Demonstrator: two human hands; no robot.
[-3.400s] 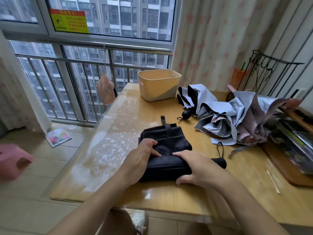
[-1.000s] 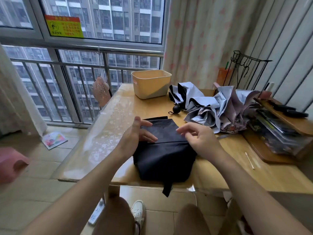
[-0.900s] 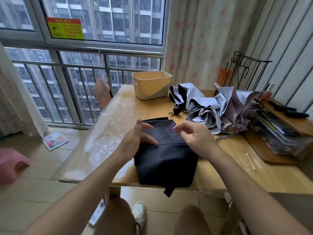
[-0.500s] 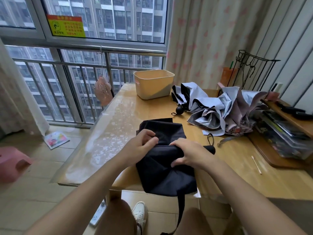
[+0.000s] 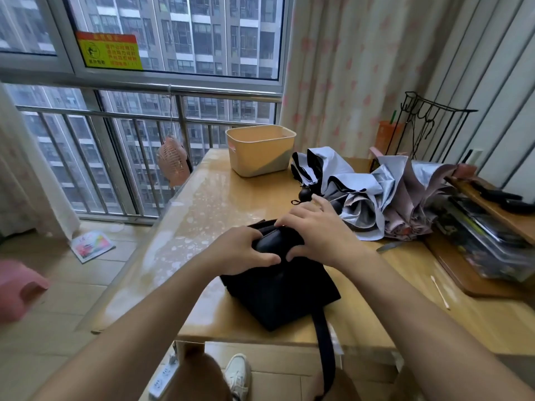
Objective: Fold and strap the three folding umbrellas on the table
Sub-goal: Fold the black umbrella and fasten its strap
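Counting the umbrellas, you have three: one black umbrella (image 5: 278, 290) under your hands and two pale ones heaped behind it to the right, a silver umbrella (image 5: 347, 192) and a mauve umbrella (image 5: 405, 209), both loose and crumpled. Your left grip (image 5: 240, 250) is wrapped round the rolled far end of the black umbrella, fingers over and thumb beneath. Your right grip (image 5: 318, 235) grasps the same roll from the other side, thumb tucked under.

The black umbrella lies at the near edge of the counter (image 5: 220, 204), its cloth spreading toward you, and its one strap (image 5: 325, 351) hangs off that edge. Behind the black umbrella stands one yellow basket (image 5: 260, 160). To its right lie one cotton swab (image 5: 439, 290) and one wooden tray (image 5: 469, 285) stacked with clutter, with one wire rack (image 5: 428, 125) farther back.

The counter is pale wood under a glossy sheet, blotched white left of the black umbrella. Farther left, off the counter, one pink fan (image 5: 172, 160) hangs at the window railing and one booklet (image 5: 92, 245) lies on the tiled floor. Flowered curtains (image 5: 347, 68) hang behind the basket.
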